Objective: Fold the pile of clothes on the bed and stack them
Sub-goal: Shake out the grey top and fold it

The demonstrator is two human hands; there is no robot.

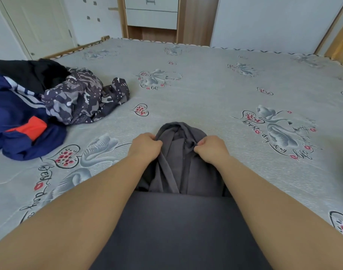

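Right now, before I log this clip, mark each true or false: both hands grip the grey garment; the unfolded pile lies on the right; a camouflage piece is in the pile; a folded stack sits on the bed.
1. Both the left hand and the right hand grip the grey garment. True.
2. The unfolded pile lies on the right. False: it lies on the left of the bed.
3. A camouflage piece is in the pile. True.
4. A folded stack sits on the bed. False: none is visible.
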